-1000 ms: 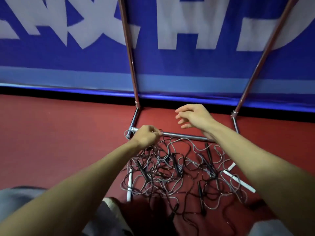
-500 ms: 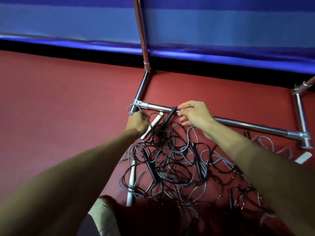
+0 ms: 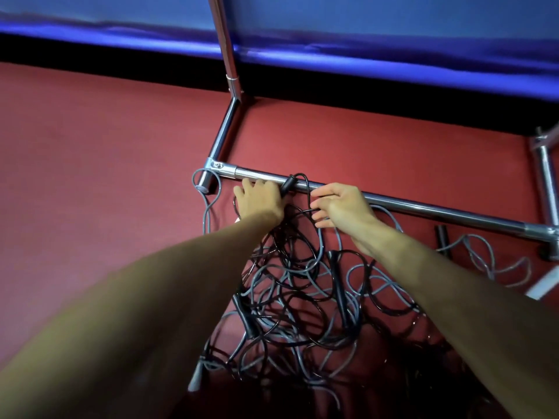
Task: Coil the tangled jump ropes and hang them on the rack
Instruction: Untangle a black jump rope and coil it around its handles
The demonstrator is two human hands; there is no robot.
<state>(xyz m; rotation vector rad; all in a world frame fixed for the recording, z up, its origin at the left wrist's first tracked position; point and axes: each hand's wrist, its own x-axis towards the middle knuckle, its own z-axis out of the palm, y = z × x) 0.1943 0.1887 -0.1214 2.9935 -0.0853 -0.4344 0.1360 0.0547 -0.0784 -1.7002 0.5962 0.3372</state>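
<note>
Untangling stage: left hand grip clenched on black handle against rack base bar; right hand grip pinching black cord beside it; tangled jump ropes heaped on red floor toward far edge; next, likely: draw that rope free, then coil.

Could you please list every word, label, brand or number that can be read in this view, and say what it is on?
None: no text can be read here.
The blue banner shows only plain colour bands, and the rack bars and jump rope handles carry no legible marking.
</note>
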